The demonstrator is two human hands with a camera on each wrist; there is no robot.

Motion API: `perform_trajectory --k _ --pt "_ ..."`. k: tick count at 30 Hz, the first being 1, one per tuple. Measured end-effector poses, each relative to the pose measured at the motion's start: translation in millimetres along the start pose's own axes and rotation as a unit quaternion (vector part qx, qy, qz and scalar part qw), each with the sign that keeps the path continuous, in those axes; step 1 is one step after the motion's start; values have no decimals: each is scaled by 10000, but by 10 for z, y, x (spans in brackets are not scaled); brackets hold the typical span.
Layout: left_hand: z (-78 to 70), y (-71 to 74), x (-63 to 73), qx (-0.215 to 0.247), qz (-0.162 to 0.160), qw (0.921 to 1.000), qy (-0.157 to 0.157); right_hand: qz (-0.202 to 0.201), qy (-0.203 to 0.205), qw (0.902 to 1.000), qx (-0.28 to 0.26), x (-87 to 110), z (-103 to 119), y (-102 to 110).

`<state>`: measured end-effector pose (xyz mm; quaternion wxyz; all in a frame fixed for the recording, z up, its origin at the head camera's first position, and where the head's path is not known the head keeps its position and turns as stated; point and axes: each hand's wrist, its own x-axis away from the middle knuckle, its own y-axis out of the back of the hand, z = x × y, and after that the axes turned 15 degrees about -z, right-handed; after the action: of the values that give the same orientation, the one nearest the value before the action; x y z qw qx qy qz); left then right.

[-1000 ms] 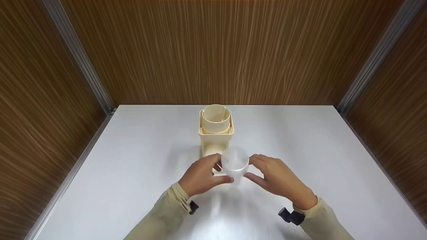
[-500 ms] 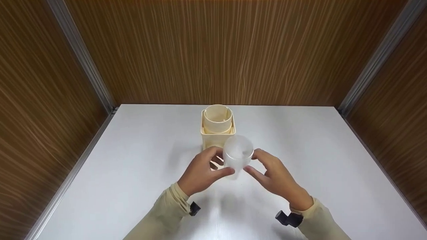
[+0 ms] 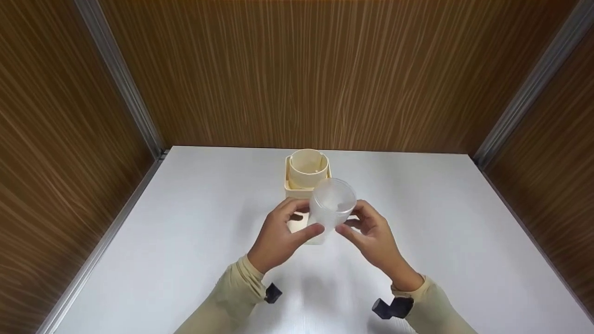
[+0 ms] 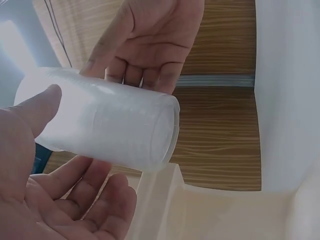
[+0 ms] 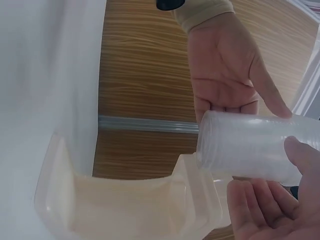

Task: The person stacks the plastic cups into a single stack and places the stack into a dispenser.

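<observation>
A stack of clear plastic cups (image 3: 331,208) is held upright above the table between both hands, its open end up. My left hand (image 3: 277,232) grips it from the left, thumb on the near side and fingers behind. From the right, my right hand (image 3: 373,236) pinches it the same way. Layered rims show on the cups (image 4: 115,120) in the left wrist view. Just behind them stands a cream plastic holder (image 3: 287,183), square-framed, with a round cream tube (image 3: 308,178) in its top. The cups and hands hide much of the holder's lower part.
The white table (image 3: 209,222) carries the holder near its middle. Wood-grain panels (image 3: 297,74) rise behind and at both sides, with grey metal strips (image 3: 125,79) in the corners. Black wrist cameras (image 3: 393,308) sit on both sleeves.
Both hands have lifted the cups up and slightly right, toward the holder's top. The right hand's fingers have closed in around the cups. The holder stays in place while the view shifts slightly.
</observation>
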<state>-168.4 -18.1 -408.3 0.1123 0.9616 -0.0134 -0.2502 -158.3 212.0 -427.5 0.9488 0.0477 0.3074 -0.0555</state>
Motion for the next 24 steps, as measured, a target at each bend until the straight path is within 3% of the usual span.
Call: perform_trajectory --k 13,24 --pt "26 12 -51 405 -264 9987 136 -241 -44 9991 -355 -123 -3 -141" --pt "-9 31 -68 500 -544 9971 154 111 -151 9990 -413 -244 49 -144"
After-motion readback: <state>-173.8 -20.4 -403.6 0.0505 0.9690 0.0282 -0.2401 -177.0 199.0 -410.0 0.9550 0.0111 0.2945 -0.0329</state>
